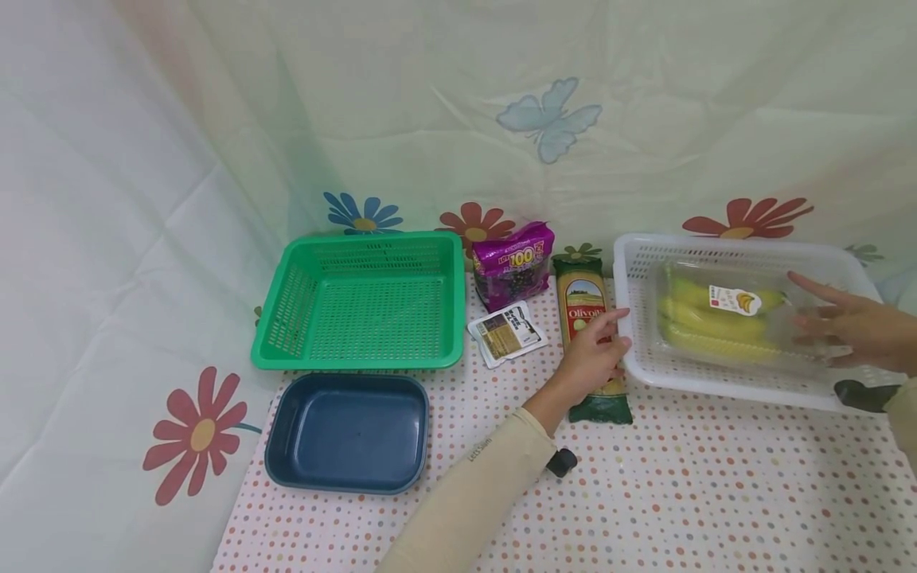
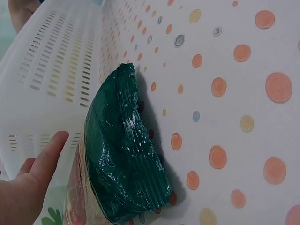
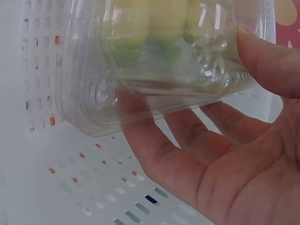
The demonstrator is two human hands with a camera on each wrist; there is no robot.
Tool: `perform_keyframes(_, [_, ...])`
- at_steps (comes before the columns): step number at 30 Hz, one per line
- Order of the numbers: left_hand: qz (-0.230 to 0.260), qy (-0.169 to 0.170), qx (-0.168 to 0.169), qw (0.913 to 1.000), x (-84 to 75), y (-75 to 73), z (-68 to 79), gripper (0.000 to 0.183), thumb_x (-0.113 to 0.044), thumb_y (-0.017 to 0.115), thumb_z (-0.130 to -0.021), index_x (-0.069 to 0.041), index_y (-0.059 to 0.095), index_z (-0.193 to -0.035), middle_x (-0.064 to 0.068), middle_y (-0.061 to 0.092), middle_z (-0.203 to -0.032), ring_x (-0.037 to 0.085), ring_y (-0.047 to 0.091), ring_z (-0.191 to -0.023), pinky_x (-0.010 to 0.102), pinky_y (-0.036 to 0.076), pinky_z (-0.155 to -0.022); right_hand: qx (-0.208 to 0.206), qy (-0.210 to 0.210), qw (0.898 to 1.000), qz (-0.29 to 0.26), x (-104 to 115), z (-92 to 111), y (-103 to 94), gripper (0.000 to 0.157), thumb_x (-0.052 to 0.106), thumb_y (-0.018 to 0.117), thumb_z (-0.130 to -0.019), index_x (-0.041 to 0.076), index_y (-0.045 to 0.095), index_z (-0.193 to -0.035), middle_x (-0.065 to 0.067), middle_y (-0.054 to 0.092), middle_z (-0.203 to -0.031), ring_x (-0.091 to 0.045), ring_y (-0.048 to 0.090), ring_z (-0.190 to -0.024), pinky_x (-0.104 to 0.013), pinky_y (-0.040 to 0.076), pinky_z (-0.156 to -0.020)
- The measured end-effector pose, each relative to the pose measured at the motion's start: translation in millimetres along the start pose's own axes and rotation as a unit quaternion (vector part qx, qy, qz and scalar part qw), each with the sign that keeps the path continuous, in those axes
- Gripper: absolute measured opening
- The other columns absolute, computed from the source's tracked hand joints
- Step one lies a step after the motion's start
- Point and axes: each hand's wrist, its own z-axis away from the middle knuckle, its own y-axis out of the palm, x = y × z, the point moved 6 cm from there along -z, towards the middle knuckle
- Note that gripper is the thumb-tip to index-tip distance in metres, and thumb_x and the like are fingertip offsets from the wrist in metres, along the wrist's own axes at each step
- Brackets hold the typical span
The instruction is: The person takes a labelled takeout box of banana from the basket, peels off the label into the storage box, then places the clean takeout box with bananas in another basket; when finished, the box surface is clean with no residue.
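A clear plastic box of bananas (image 1: pixel 723 314), with a white label on its lid, sits in the white basket (image 1: pixel 716 392). My right hand (image 1: pixel 856 326) holds the box's right end. In the right wrist view, the thumb (image 3: pixel 267 58) lies along one side of the box and the other fingers (image 3: pixel 154 140) reach beneath it. My left hand (image 1: pixel 591 354) touches the basket's left end with extended fingers, one fingertip at the rim. Under that hand lies an upright-printed spaghetti packet (image 1: pixel 582 290) with green ends, partly hidden by the wrist.
Left of the packet are a purple bag (image 1: pixel 512 267) marked 100 and a small white pouch (image 1: pixel 509 333). A green basket (image 1: pixel 380 362) stands at the back left, with a dark blue tub (image 1: pixel 347 434) in front of it. A curtain hangs behind the dotted tablecloth (image 1: pixel 688 493).
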Motion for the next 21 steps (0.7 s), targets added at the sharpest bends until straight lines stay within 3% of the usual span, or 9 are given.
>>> perform_keyframes(6, [-0.010, -0.002, -0.003, 0.9999, -3.5, 0.7, 0.8, 0.042, -0.019, 0.056, -0.106, -0.038, 0.054, -0.144, -0.005, 0.060, -0.139, 0.006, 0.065, -0.106, 0.040, 0.062, -0.083, 0.008, -0.007, 1.000, 0.001, 1.4, -0.4, 0.3, 0.086, 0.042, 0.044, -0.109, 0.048, -0.038, -0.136, -0.058, -0.002, -0.147, -0.067, 0.034, -0.134, -0.082, 0.036, -0.094])
perform_keyframes(15, [-0.008, -0.002, -0.007, 0.9999, -5.7, 1.5, 0.3, 0.043, -0.018, 0.055, -0.106, -0.037, 0.054, -0.145, -0.005, 0.060, -0.137, 0.008, 0.065, -0.109, 0.040, 0.061, -0.087, 0.000, -0.006, 1.000, 0.004, 6.5, 1.0, 2.6, 0.082, 0.041, 0.038, -0.111, 0.042, -0.038, -0.140, -0.058, -0.002, -0.147, -0.071, 0.020, -0.137, -0.084, 0.033, -0.093])
perform_keyframes(21, [-0.007, -0.007, -0.015, 0.9998, -5.1, 2.2, 0.0, 0.043, -0.018, 0.056, -0.106, -0.037, 0.054, -0.145, -0.006, 0.060, -0.137, 0.007, 0.065, -0.110, 0.037, 0.061, -0.087, -0.006, 0.003, 1.000, 0.007, 4.1, 2.3, 1.0, 0.077, 0.041, 0.034, -0.112, 0.032, -0.036, -0.145, -0.053, 0.000, -0.151, -0.070, 0.018, -0.138, -0.084, 0.036, -0.091])
